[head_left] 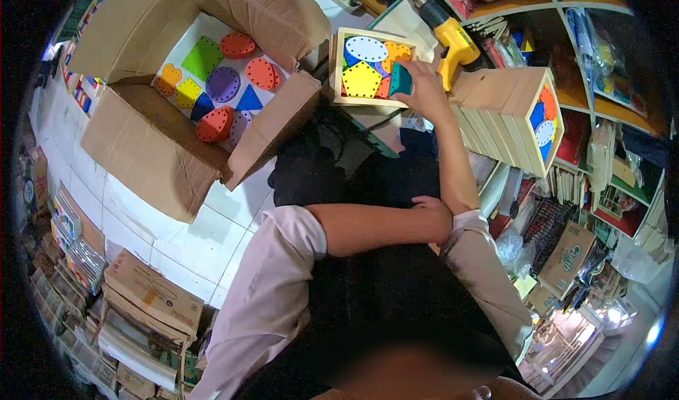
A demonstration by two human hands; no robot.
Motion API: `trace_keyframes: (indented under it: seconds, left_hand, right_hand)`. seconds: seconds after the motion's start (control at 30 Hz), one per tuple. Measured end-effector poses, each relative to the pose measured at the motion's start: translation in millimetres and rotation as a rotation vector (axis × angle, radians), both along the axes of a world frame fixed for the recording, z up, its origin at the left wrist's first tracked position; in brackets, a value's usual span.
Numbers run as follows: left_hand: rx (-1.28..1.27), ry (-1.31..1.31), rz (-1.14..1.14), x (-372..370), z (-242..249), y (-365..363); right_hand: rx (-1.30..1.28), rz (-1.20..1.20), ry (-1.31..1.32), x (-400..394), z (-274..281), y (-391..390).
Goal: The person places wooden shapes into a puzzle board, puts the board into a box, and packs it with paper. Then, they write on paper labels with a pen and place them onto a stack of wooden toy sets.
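My right hand (426, 91) pinches a teal piece (400, 80) over the right side of a shallow wooden box (336, 67). Inside that box lie a white oval (366, 48), a yellow pentagon (361, 80) and orange, blue and red pieces, all with dotted edges. My left arm crosses my lap, and my left hand (433, 219) rests against my right forearm near the elbow; most of its fingers are hidden. To the left, an open cardboard carton (145, 149) holds loose pieces, among them a green one (203, 58), a purple disc (223, 84) and several red ones.
A row of stacked wooden boxes (495, 110) stands at the right, with coloured pieces in the end one. Behind my right hand lies a yellow-black power drill (453, 38). Crowded shelves (605, 110) line the right side. A closed carton (152, 294) sits at lower left.
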State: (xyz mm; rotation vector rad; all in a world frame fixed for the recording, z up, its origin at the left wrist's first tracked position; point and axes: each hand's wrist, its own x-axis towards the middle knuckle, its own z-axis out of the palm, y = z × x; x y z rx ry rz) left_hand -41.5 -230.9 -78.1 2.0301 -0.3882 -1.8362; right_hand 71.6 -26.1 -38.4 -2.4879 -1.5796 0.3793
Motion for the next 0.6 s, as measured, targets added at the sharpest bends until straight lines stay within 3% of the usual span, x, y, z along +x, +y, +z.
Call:
trace_keyframes:
  seconds: [0.07,0.17,0.27,0.37,0.43,0.5,0.57,0.6]
  left_hand:
    - [0.083,0.057,-0.340,-4,75,56]
    - [-0.084,-0.118,-0.288,-8,86,79]
    - [-0.222,-0.163,-0.232,-10,83,91]
    - [-0.115,-0.028,-0.189,-3,58,66]
    - [-0.135,-0.130,-0.102,-9,58,72]
    - [-0.159,-0.230,-0.024,-18,64,84]
    - [-0.233,-0.274,-0.038,-20,80,103]
    - [-0.236,-0.278,-0.038,-13,56,75]
  right_hand:
    - [-0.027,0.022,-0.040,0,6,-3]
    - [-0.080,0.091,-0.124,4,10,1]
    - [-0.007,-0.001,0.002,-4,17,16]
    - [-0.095,-0.050,-0.033,-6,11,17]
    - [-0.062,-0.114,0.069,4,10,17]
    - [0.017,-0.175,0.385,15,13,14]
    - [0.063,-0.086,0.344,25,10,11]
    - [0.067,-0.021,0.138,27,8,10]
